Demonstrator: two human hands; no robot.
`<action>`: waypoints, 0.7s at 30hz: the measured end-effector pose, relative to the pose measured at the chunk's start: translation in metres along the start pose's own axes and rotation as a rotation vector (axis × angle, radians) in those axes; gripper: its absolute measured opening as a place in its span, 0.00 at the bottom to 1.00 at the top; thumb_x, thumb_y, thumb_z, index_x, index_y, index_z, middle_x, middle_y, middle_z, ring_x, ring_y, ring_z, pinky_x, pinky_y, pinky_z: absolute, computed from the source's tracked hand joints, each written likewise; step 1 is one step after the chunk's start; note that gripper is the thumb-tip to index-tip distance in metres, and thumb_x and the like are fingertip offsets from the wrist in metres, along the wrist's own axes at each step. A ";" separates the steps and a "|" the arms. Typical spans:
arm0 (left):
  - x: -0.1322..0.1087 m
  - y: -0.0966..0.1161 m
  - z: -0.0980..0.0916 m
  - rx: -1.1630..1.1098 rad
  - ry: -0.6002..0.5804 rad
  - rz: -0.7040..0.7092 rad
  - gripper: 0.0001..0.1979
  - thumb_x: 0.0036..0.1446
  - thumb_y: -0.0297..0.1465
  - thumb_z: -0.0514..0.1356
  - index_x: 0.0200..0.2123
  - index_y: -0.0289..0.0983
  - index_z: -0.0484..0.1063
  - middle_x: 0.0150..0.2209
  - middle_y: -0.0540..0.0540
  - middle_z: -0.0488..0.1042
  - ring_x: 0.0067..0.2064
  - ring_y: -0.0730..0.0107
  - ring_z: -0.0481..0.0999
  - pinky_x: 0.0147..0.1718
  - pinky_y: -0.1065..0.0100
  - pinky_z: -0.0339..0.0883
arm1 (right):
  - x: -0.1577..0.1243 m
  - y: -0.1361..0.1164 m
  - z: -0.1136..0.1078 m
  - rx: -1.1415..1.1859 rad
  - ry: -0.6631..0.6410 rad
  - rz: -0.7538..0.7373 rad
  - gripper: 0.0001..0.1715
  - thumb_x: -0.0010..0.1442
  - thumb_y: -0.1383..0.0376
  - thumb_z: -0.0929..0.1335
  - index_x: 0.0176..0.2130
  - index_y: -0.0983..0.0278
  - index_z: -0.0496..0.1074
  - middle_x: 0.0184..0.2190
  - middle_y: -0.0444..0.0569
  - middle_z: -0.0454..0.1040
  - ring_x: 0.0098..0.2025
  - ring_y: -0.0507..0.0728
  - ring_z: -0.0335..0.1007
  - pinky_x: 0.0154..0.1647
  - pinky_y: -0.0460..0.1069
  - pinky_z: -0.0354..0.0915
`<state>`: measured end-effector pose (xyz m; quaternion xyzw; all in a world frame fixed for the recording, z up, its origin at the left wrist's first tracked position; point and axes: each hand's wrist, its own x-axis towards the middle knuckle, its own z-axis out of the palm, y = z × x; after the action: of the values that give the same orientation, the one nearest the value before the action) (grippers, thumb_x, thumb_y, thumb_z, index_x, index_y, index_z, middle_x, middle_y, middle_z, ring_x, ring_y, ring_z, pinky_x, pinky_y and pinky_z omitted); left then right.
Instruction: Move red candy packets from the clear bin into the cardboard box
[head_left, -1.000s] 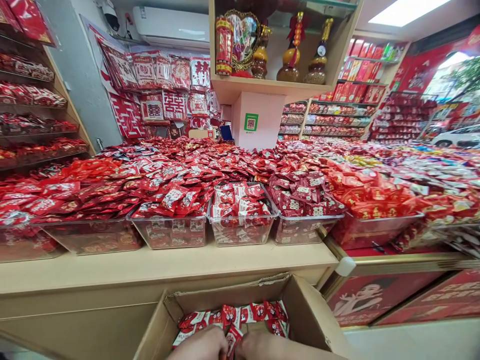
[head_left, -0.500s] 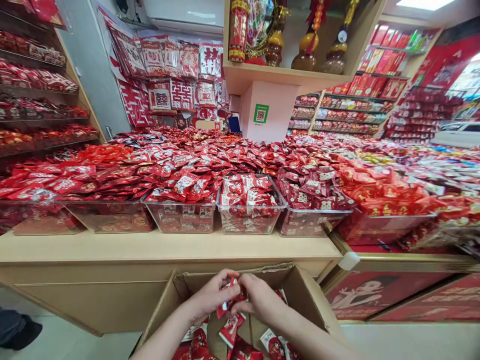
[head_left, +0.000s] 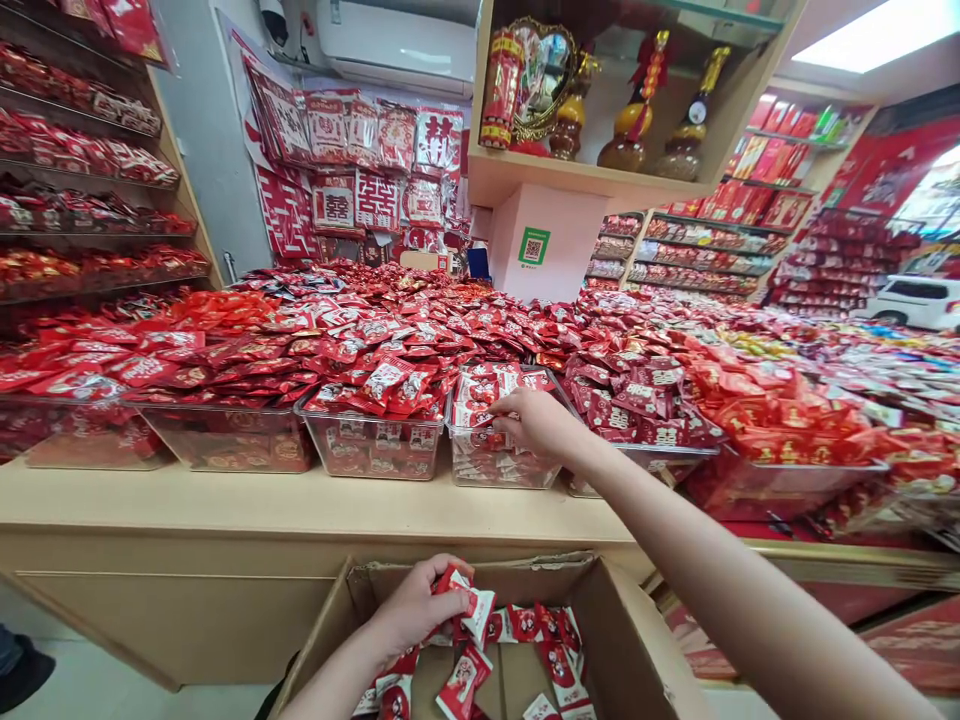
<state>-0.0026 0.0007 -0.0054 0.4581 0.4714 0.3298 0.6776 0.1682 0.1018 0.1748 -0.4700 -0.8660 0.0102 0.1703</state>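
My left hand point(head_left: 416, 602) is closed around small red-and-white candy packets point(head_left: 480, 612), above the open cardboard box point(head_left: 630, 640). More such packets point(head_left: 561, 672) lie loose on the box floor and along its far side. My right hand point(head_left: 536, 422) reaches over the counter to the clear plastic bin point(head_left: 504, 472), where red-and-white packets are stacked in rows. Its fingers are bent together at a candy packet point(head_left: 474, 412) on the near left of the pile. The palm side of this hand is partly hidden.
Other clear bins point(head_left: 375, 447) heaped with red packets flank this one along the counter point(head_left: 225, 505). Dark red packets point(head_left: 634, 395) fill the bin on the right. A pillar point(head_left: 555, 240) and cabinet point(head_left: 592, 180) rise behind. A person's shoe point(head_left: 26, 672) is at lower left.
My right hand has left my left hand and moved up and forward to the clear bin. My left hand stays over the box with packets. The view has tilted up slightly.
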 end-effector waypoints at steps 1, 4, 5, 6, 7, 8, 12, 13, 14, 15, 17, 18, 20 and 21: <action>0.000 0.000 0.000 0.002 0.001 0.000 0.13 0.38 0.27 0.59 0.33 0.36 0.65 0.21 0.55 0.67 0.21 0.76 0.66 0.22 0.72 0.59 | 0.008 0.004 0.000 -0.007 -0.083 -0.018 0.13 0.53 0.68 0.62 0.38 0.64 0.71 0.34 0.49 0.72 0.36 0.54 0.66 0.38 0.45 0.59; 0.000 0.000 -0.001 0.003 0.006 0.001 0.13 0.38 0.28 0.59 0.32 0.36 0.66 0.20 0.56 0.65 0.21 0.77 0.65 0.21 0.73 0.59 | 0.020 0.011 0.005 -0.068 -0.188 -0.038 0.12 0.52 0.68 0.61 0.35 0.64 0.72 0.31 0.48 0.74 0.33 0.53 0.67 0.35 0.45 0.59; 0.000 0.000 -0.001 0.002 0.008 0.003 0.14 0.37 0.28 0.59 0.32 0.36 0.66 0.20 0.57 0.65 0.21 0.77 0.65 0.20 0.73 0.59 | 0.021 0.012 0.006 -0.103 -0.182 -0.032 0.12 0.52 0.68 0.61 0.34 0.64 0.72 0.31 0.49 0.74 0.33 0.54 0.67 0.35 0.45 0.59; 0.000 0.001 -0.001 0.003 0.011 0.003 0.14 0.37 0.28 0.59 0.32 0.36 0.66 0.20 0.57 0.65 0.20 0.77 0.64 0.20 0.73 0.59 | 0.021 0.012 0.008 -0.136 -0.171 -0.022 0.12 0.52 0.67 0.61 0.34 0.65 0.72 0.32 0.49 0.74 0.33 0.54 0.67 0.34 0.45 0.59; 0.000 0.000 0.000 0.004 0.014 0.004 0.14 0.37 0.27 0.59 0.32 0.36 0.66 0.20 0.57 0.65 0.20 0.77 0.64 0.20 0.74 0.58 | 0.021 0.012 0.008 -0.163 -0.168 -0.011 0.13 0.52 0.67 0.60 0.34 0.65 0.72 0.32 0.50 0.74 0.34 0.55 0.67 0.34 0.46 0.58; 0.001 0.000 0.000 0.005 0.015 0.004 0.14 0.36 0.27 0.59 0.32 0.36 0.66 0.20 0.57 0.64 0.20 0.78 0.64 0.19 0.74 0.58 | 0.021 0.012 0.008 -0.182 -0.176 0.000 0.13 0.52 0.67 0.60 0.35 0.65 0.72 0.32 0.50 0.73 0.34 0.55 0.67 0.34 0.46 0.58; 0.003 -0.003 -0.001 0.006 0.005 0.014 0.13 0.37 0.26 0.59 0.32 0.36 0.66 0.21 0.56 0.64 0.20 0.78 0.63 0.20 0.73 0.59 | 0.024 0.008 0.005 -0.203 -0.294 0.015 0.14 0.51 0.70 0.60 0.34 0.65 0.72 0.31 0.49 0.74 0.33 0.53 0.67 0.31 0.44 0.58; 0.004 -0.004 -0.001 0.008 0.002 0.019 0.13 0.37 0.26 0.59 0.32 0.36 0.66 0.21 0.56 0.64 0.20 0.78 0.64 0.21 0.73 0.60 | 0.025 0.006 0.003 -0.205 -0.325 0.010 0.14 0.49 0.71 0.60 0.33 0.65 0.72 0.30 0.48 0.74 0.31 0.53 0.67 0.30 0.43 0.57; 0.004 -0.005 -0.002 0.011 0.001 0.023 0.13 0.37 0.26 0.59 0.32 0.36 0.66 0.21 0.56 0.64 0.21 0.78 0.64 0.22 0.72 0.61 | 0.028 0.003 0.001 -0.210 -0.350 0.008 0.14 0.48 0.72 0.61 0.32 0.65 0.73 0.29 0.48 0.74 0.30 0.52 0.67 0.28 0.43 0.57; 0.005 -0.006 -0.002 0.016 0.000 0.025 0.13 0.37 0.26 0.59 0.32 0.36 0.66 0.21 0.56 0.64 0.21 0.77 0.64 0.22 0.72 0.61 | 0.030 0.001 -0.002 -0.218 -0.376 0.010 0.13 0.47 0.73 0.61 0.31 0.65 0.73 0.28 0.48 0.74 0.29 0.52 0.67 0.27 0.43 0.57; 0.005 -0.007 -0.003 0.024 0.000 0.025 0.13 0.37 0.27 0.59 0.32 0.36 0.66 0.20 0.56 0.65 0.20 0.77 0.64 0.22 0.71 0.61 | 0.035 -0.005 -0.010 -0.242 -0.425 0.025 0.12 0.45 0.73 0.62 0.29 0.67 0.74 0.27 0.48 0.73 0.28 0.53 0.67 0.25 0.43 0.57; 0.005 -0.008 -0.004 0.027 0.001 0.024 0.13 0.37 0.26 0.58 0.32 0.36 0.66 0.20 0.56 0.65 0.20 0.77 0.64 0.22 0.71 0.61 | 0.038 -0.007 -0.014 -0.252 -0.447 0.034 0.11 0.44 0.73 0.63 0.29 0.68 0.74 0.26 0.49 0.73 0.27 0.53 0.67 0.24 0.43 0.57; 0.005 -0.008 -0.004 0.029 0.004 0.023 0.13 0.37 0.26 0.58 0.31 0.36 0.66 0.20 0.57 0.64 0.20 0.77 0.64 0.22 0.72 0.61 | 0.043 -0.011 -0.022 -0.264 -0.469 0.050 0.09 0.44 0.71 0.65 0.29 0.68 0.74 0.25 0.49 0.73 0.26 0.53 0.67 0.24 0.44 0.58; 0.005 -0.008 -0.004 0.030 0.006 0.024 0.12 0.37 0.25 0.58 0.31 0.37 0.66 0.20 0.57 0.64 0.20 0.78 0.64 0.22 0.72 0.61 | 0.045 -0.012 -0.025 -0.266 -0.462 0.054 0.09 0.45 0.70 0.65 0.30 0.67 0.74 0.26 0.49 0.73 0.27 0.53 0.67 0.25 0.44 0.58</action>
<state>-0.0046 0.0030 -0.0154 0.4729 0.4727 0.3321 0.6653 0.1436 0.1286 0.2128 -0.4965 -0.8628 0.0080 -0.0952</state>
